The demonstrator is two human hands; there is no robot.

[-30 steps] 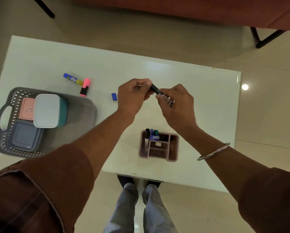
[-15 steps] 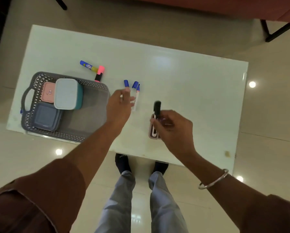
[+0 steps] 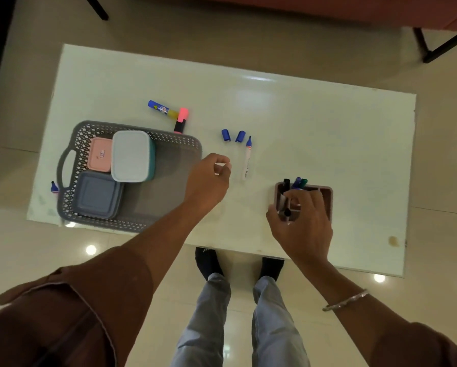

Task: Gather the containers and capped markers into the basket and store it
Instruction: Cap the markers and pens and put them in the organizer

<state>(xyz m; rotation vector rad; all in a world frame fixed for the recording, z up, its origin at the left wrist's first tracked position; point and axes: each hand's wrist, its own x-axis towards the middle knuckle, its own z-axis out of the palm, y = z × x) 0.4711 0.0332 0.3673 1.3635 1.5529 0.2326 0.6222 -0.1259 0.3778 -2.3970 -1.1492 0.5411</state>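
A grey lattice basket (image 3: 185, 144) sits at the table's left and holds a pink container (image 3: 99, 154), a white-lidded teal container (image 3: 131, 156) and a grey-blue container (image 3: 97, 195). My left hand (image 3: 208, 181) is curled beside the basket on a white marker barrel (image 3: 220, 165), mostly hidden. Just beyond it lie two blue caps (image 3: 225, 135) and an uncapped white marker (image 3: 247, 158). My right hand (image 3: 302, 223) grips a capped black marker (image 3: 287, 212) inside the mauve organizer (image 3: 327, 197), which holds several capped markers (image 3: 297, 181).
A blue-and-yellow marker (image 3: 160, 109) and a pink highlighter (image 3: 181, 119) lie just behind the basket. A small blue-tipped marker (image 3: 53, 187) lies left of the basket by the table edge. The white table (image 3: 328, 128) stands on a tiled floor; my feet are under its near edge.
My hands separated after holding the black marker together. The right hand brought it down into the organizer. The left hand moved to the uncapped markers and closed on a white one.
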